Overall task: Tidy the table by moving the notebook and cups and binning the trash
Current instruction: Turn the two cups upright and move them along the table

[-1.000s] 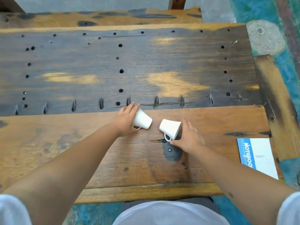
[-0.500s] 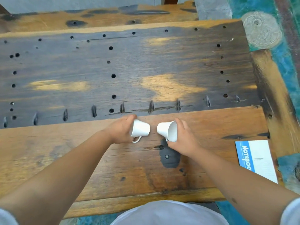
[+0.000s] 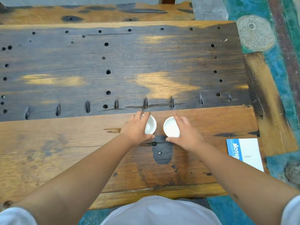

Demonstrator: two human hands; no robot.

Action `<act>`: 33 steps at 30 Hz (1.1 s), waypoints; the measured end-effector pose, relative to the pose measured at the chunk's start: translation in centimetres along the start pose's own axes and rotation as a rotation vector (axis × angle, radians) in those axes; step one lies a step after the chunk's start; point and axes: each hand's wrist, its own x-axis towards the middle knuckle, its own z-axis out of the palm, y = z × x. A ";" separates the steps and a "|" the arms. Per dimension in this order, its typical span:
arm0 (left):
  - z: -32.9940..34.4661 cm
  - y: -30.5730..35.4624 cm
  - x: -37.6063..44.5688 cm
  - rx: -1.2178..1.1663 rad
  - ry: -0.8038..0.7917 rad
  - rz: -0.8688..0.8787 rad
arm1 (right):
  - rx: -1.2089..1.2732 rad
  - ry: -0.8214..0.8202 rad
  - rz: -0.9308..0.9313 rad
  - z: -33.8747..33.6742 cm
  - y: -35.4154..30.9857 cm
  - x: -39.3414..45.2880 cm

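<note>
Two small white cups stand upright side by side on the wooden table (image 3: 65, 151), mouths facing up. My left hand (image 3: 136, 129) wraps around the left cup (image 3: 150, 125) from its left side. My right hand (image 3: 185, 133) grips the right cup (image 3: 170, 128) from its right side. Both cups look empty. A blue and white notebook (image 3: 246, 153) lies flat at the table's right edge, apart from both hands.
The far half of the table is a dark plank (image 3: 113, 65) full of drilled holes and notches. Teal painted floor (image 3: 276, 65) runs along the right side, with a round pale patch (image 3: 254, 33) on it. No trash or bin is in view.
Both cups were tilted on their sides with mouths facing each other; now they stand upright with my hands still around them. The view has shifted slightly forward.
</note>
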 end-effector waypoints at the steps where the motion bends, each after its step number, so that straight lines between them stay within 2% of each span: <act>1: 0.2 0.1 -0.1 0.004 0.003 -0.008 | 0.033 -0.011 0.002 0.0 0.1 0.0; 4: 0.6 -0.1 -0.4 -0.066 -0.039 -0.016 | 0.206 -0.019 0.014 0.0 0.1 0.3; 6: 0.9 -0.3 -0.5 -0.235 -0.074 -0.021 | 0.332 -0.006 0.025 0.2 0.1 0.7; 8: 1.3 -0.4 -0.6 -0.398 -0.048 -0.034 | 0.384 0.002 0.040 0.4 0.1 1.0; 11: 2.0 0.0 -0.6 -0.496 0.021 -0.089 | 0.410 0.007 0.075 0.8 -0.1 1.1; 25: 3.0 0.1 -2.9 -0.560 0.138 -0.229 | 0.370 0.079 0.142 2.3 -1.0 -0.3; 33: 2.8 0.9 -7.5 -0.504 0.153 -0.214 | 0.391 0.097 0.113 2.3 -1.1 -4.0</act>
